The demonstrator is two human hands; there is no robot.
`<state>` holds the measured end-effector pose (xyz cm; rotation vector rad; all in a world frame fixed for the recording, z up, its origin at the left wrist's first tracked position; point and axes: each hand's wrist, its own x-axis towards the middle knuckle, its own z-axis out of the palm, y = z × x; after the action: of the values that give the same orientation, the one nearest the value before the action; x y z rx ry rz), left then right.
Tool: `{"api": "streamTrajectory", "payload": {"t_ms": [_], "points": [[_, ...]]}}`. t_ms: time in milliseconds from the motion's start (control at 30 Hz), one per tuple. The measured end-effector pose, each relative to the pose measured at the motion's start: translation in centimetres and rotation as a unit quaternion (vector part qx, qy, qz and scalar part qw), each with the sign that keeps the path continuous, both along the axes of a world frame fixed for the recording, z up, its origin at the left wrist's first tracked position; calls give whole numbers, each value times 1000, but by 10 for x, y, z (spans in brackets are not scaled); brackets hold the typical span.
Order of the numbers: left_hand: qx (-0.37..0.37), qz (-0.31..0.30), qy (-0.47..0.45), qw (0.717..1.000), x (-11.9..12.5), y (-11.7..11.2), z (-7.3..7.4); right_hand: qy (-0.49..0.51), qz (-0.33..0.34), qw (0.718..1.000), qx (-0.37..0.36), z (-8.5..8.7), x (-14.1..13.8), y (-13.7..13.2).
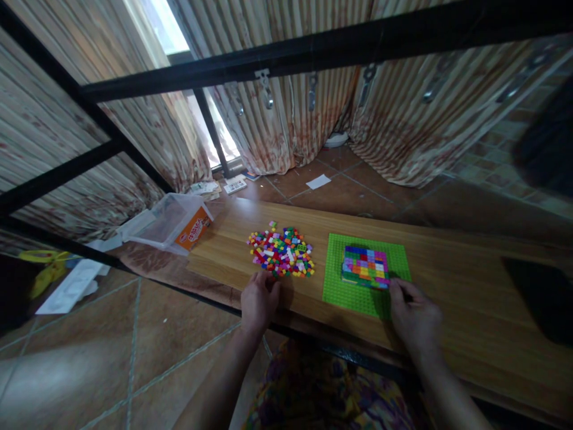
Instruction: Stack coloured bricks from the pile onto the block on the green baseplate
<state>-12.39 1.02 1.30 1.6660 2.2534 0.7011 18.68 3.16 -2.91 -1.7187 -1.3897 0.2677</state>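
Observation:
A green baseplate lies on a low wooden board. A block of many-coloured small bricks is built on its far half. My right hand rests at the plate's near right corner, fingers curled, fingertips touching the near right edge of the built block; what they hold is hidden. A loose pile of small coloured bricks lies left of the plate. My left hand sits at the pile's near edge, fingers curled down onto the bricks.
An empty clear plastic tub with an orange label lies tipped at the board's left end. Black metal frame bars cross overhead. Papers lie on the tiled floor to the left. Curtains hang behind. My patterned lap is below the board.

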Motion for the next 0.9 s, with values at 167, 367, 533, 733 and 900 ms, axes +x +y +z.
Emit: {"api": "streamTrajectory", "payload": {"t_ms": [167, 367, 533, 733, 900], "points": [[-26, -2, 25, 999, 1, 3, 2, -13, -5, 1000, -6, 1, 0, 0], [10, 3, -14, 1000, 0, 3, 5, -4, -6, 1000, -11, 1, -2, 1], [69, -42, -96, 992, 16, 8, 9, 2, -5, 1000, -5, 3, -4, 1], [109, -187, -188, 958, 69, 32, 17, 4, 1, 1000, -5, 6, -5, 1], [79, -219, -199, 952, 107, 54, 17, 8, 8, 1000, -3, 8, -5, 1]]}}
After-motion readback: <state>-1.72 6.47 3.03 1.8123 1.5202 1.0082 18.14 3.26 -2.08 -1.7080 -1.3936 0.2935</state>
